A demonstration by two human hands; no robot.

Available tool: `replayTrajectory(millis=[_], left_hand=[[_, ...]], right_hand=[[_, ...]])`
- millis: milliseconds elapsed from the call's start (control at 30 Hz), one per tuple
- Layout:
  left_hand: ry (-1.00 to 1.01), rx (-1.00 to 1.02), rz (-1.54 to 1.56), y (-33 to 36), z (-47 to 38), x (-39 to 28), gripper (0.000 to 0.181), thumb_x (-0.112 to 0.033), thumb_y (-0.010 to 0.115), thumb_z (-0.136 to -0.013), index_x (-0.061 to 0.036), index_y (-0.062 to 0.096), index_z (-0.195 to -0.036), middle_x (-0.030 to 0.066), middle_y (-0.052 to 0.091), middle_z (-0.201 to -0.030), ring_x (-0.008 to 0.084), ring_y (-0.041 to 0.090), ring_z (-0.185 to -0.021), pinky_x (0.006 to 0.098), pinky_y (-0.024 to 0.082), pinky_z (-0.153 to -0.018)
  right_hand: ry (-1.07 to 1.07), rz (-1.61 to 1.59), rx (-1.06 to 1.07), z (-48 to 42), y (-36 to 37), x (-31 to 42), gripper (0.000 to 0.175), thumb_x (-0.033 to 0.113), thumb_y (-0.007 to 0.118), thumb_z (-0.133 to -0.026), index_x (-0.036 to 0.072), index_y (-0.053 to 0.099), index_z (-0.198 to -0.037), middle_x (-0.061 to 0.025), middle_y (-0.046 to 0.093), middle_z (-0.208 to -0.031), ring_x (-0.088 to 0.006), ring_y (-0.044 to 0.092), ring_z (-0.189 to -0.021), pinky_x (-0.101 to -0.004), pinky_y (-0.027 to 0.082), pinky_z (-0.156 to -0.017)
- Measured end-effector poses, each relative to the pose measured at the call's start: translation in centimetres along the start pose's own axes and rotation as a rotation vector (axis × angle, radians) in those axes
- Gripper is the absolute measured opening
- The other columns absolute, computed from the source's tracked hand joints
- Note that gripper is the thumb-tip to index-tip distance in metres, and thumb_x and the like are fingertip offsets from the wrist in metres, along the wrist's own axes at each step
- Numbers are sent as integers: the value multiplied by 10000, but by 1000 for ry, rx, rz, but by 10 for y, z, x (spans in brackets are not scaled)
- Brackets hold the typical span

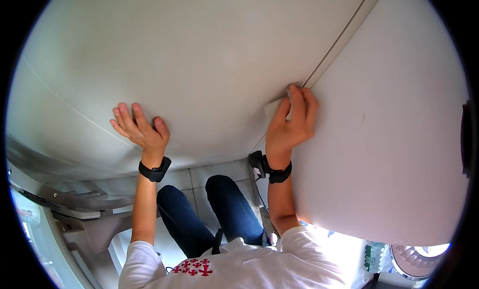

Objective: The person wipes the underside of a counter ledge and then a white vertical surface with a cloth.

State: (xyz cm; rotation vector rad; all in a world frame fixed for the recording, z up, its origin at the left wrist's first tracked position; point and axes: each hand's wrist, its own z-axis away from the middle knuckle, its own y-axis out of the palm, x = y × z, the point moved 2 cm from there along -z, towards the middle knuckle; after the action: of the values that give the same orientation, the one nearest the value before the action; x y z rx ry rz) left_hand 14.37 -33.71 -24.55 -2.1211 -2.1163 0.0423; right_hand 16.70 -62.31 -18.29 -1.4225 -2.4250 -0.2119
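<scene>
My left hand (140,130) rests with spread fingers against a large pale panel (194,57). It holds nothing, and a thin ring shows on one finger. My right hand (293,120) pinches a whitish cloth or wipe (274,108) at the lower end of a long strip (342,36). That strip runs up along the seam between the panel and a smooth white surface (378,139) on the right. The fingers hide part of the cloth, and a greyish bit of it shows at the fingertips. Black bands with small devices are strapped around both wrists.
Grey floor tiles (220,169) lie below my bent knees (232,203). At the lower left is a curved grey frame edge (82,202) with screws. Clear plastic packaging with green parts (374,256) and a round metal-rimmed object (413,264) stand at the lower right.
</scene>
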Motion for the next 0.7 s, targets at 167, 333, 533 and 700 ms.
replayTrajectory(millis=[167,333,533,700], left_hand=[[-1,-3,-3,1,-2,-2,549,-327,379,-1032,-17,379,-1485,238,279,-1573,414,232,-1479,587,94,-1174],[11,-11,-16,3,-1,-2,549,-322,375,-1033,-19,373,-1491,238,279,-1573,416,237,-1477,586,103,-1174],[-4,-3,-18,0,-4,-2,546,-318,374,-1033,-13,377,-1486,237,281,-1571,416,245,-1473,586,103,-1175],[0,-9,-17,2,-2,-2,545,-320,370,-1034,-17,378,-1487,235,279,-1573,412,241,-1476,582,101,-1176]], right_hand=[[5,5,4,9,2,-3,307,-139,672,-738,4,715,-1007,-109,658,-1035,-235,674,-738,-296,519,-558],[40,-43,68,35,1,-7,316,-140,682,-727,8,715,-1005,-101,658,-1040,-227,668,-725,-287,518,-559],[106,-72,136,23,-1,5,296,-150,637,-774,-9,712,-1022,-109,641,-1052,-229,671,-804,-302,545,-638],[106,-72,116,23,-1,-2,341,-118,695,-702,31,720,-1007,-80,654,-1023,-207,656,-708,-279,505,-544]])
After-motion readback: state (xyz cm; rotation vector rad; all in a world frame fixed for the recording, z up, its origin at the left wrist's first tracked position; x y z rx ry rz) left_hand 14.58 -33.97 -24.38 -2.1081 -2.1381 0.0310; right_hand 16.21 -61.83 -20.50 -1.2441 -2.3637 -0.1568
